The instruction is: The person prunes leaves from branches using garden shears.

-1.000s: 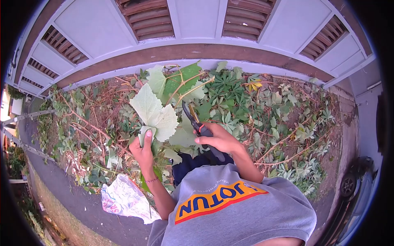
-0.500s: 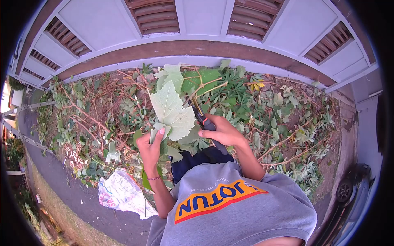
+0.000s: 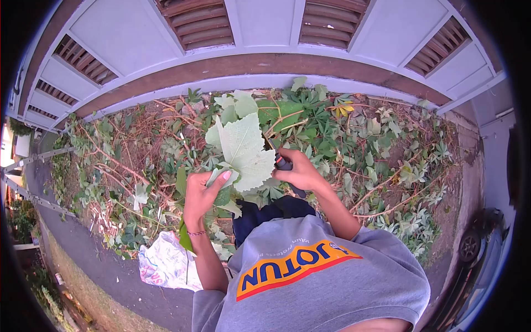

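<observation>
Large pale green leaves (image 3: 243,149) are pinched at their lower end by my left hand (image 3: 203,192), its thumb lying over a folded leaf. In my right hand (image 3: 298,172) is a pair of dark pruning shears (image 3: 284,164) with red-orange parts. The shears point up and left, and their blades are partly hidden behind the leaf's right edge. Just above them lies a cut branch (image 3: 282,118) beside a darker green leaf. A green leaf (image 3: 186,237) hangs by my left wrist.
Cut branches and leaves (image 3: 121,160) cover the ground along a wall (image 3: 265,25) with slatted vents. A printed plastic bag (image 3: 166,263) lies at the lower left on the pavement (image 3: 116,282). Metal rails (image 3: 41,152) stand at the left; a car (image 3: 481,249) is at the right.
The held leaves have shifted right and slightly down, now overlapping the shears. My left hand has turned a little; my right hand has closed in on the leaves. The view has shifted slightly.
</observation>
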A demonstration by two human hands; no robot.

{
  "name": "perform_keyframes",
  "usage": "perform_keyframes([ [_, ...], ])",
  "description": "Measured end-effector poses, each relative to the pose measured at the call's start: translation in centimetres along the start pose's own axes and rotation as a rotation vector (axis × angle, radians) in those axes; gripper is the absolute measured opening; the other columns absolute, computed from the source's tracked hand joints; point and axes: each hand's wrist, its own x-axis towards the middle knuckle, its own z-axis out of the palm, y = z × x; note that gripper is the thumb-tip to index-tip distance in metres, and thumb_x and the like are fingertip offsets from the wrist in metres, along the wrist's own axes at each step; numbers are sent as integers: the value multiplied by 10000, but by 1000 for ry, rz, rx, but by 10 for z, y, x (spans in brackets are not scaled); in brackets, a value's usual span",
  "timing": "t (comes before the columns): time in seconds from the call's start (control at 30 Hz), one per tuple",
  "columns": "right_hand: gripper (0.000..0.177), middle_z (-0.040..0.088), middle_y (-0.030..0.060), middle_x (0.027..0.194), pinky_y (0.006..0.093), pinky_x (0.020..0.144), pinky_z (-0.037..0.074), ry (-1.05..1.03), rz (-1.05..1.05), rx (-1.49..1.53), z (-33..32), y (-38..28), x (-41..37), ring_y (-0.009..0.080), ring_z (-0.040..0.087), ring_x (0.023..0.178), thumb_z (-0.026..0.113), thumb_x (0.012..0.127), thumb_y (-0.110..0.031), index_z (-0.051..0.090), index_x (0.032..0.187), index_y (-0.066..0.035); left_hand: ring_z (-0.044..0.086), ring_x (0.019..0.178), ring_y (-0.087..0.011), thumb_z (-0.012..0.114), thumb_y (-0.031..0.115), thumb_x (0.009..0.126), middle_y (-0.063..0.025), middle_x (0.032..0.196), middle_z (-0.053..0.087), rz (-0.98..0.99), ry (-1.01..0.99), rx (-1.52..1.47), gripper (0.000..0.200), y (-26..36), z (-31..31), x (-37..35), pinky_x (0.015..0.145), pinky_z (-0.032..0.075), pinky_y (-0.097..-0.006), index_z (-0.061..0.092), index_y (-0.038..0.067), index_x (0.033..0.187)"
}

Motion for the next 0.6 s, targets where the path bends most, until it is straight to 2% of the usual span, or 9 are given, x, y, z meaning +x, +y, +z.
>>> perform_keyframes([
  [0.07, 401, 552, 79, 647, 365, 602, 426, 116, -5, 42, 11, 1, -3, 218, 544, 616, 765, 697, -320, 640, 898, 3, 381, 557, -16, 711, 185, 903, 63, 565, 503, 17, 4, -6, 236, 5, 0, 6, 473, 295, -245, 725, -30, 807],
  [0.13, 319, 485, 1, 593, 309, 527, 352, 212, 62, 189, 10, -13, -2, 115, 436, 546, 793, 709, -258, 616, 797, -8, 394, 580, -14, 706, 191, 911, 78, 608, 525, 4, 47, -134, 231, 12, -4, 14, 489, 301, -237, 728, -22, 823],
  [0.17, 273, 445, -47, 592, 267, 504, 287, 330, -35, 121, 9, -17, 1, 56, 359, 548, 791, 753, -206, 583, 761, -29, 406, 600, -13, 702, 195, 916, 80, 636, 540, -6, 83, -118, 235, 8, -5, 17, 510, 311, -228, 728, -25, 837],
  [0.2, 273, 445, -47, 592, 267, 504, 287, 332, -38, 124, 7, -15, 7, 56, 359, 548, 791, 753, -206, 583, 761, -29, 406, 600, -13, 702, 195, 916, 80, 636, 540, -3, 83, -115, 235, 5, -4, 19, 510, 311, -228, 728, -25, 837],
  [0.3, 218, 506, -47, 616, 244, 503, 321, 578, -115, 444, -10, -14, 24, 55, 425, 540, 743, 820, -160, 564, 789, -40, 423, 610, -14, 697, 198, 921, 69, 646, 557, 48, 192, -148, 241, 4, -5, 22, 528, 328, -219, 727, -32, 857],
  [0.4, 283, 627, 57, 840, 303, 711, 479, 545, -111, 439, -30, -8, 21, 136, 596, 741, 705, 822, -188, 596, 1029, -30, 430, 611, -19, 687, 197, 928, 63, 650, 561, 42, 222, -200, 241, 8, -8, 20, 536, 336, -215, 722, -35, 875],
  [0.5, 527, 592, 174, 1048, 485, 990, 441, -235, 22, 1652, -43, -10, 5, 305, 579, 1014, 587, 795, -330, 538, 1215, -14, 438, 613, -23, 682, 199, 932, 58, 658, 567, 52, 218, -194, 244, 11, -10, 20, 541, 343, -213, 717, -37, 878],
  [0.53, 514, 608, 135, 974, 440, 978, 436, -249, 153, 1779, -42, -16, 0, 266, 591, 989, 628, 781, -292, 542, 1214, -27, 428, 610, -22, 681, 200, 933, 62, 654, 556, 44, 221, -205, 244, 12, -8, 20, 537, 334, -214, 716, -34, 873],
  [0.6, 550, 610, 86, 898, 385, 909, 452, 412, 174, 743, -7, 8, -2, 217, 598, 908, 701, 737, -221, 535, 1223, -23, 418, 608, -21, 681, 202, 934, 66, 649, 545, 33, 237, -216, 244, 12, -6, 23, 533, 325, -215, 714, -31, 867],
])
